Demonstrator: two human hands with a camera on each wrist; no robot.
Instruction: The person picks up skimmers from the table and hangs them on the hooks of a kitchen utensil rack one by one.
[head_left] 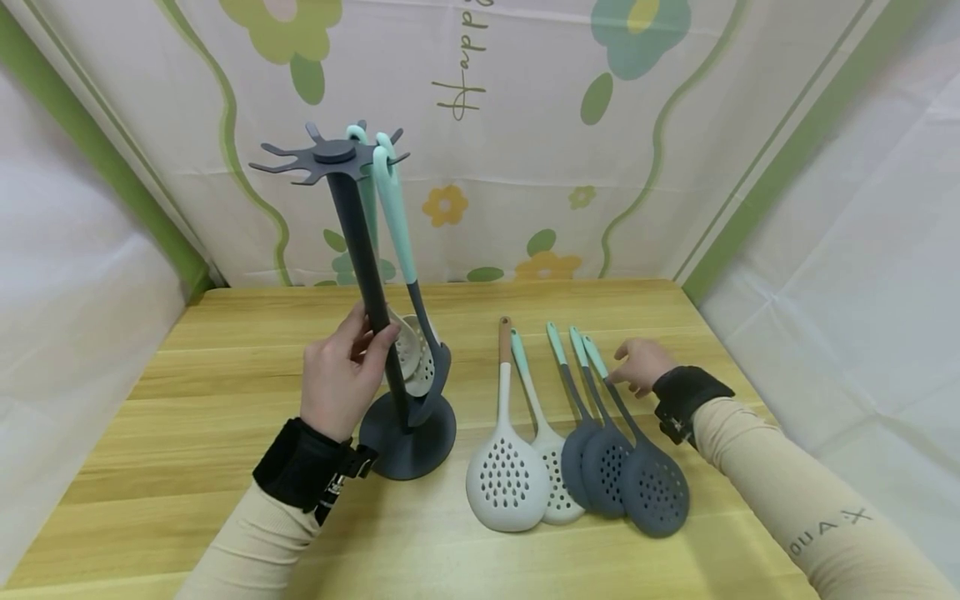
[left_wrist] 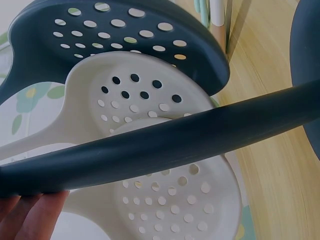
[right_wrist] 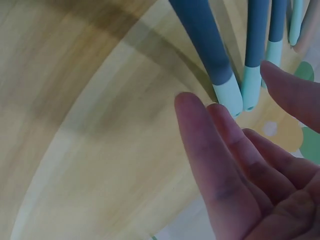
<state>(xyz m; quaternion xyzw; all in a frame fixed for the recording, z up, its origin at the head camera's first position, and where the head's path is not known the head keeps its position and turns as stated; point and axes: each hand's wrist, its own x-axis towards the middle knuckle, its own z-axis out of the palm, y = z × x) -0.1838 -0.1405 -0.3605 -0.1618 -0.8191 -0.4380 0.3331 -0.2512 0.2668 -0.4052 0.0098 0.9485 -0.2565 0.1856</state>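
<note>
My left hand (head_left: 341,375) grips the pole of a dark utensil stand (head_left: 360,233), with thumb and fingers around it. On the stand's right side hang a dark perforated skimmer (left_wrist: 200,65) with a mint handle and pale perforated spoons (left_wrist: 80,100). My right hand (head_left: 645,364) is beside the mint handle end (right_wrist: 227,95) of the rightmost dark slotted turner (head_left: 637,483). In the right wrist view its fingers (right_wrist: 192,130) are spread from the thumb, with nothing held; whether a fingertip touches the handle is unclear.
A white slotted turner (head_left: 487,517) with a brown handle end, a pale one with a mint end (head_left: 519,346) and two more dark ones (head_left: 576,467) lie side by side on the wooden table (head_left: 187,467). A flowered cloth (head_left: 517,150) hangs behind.
</note>
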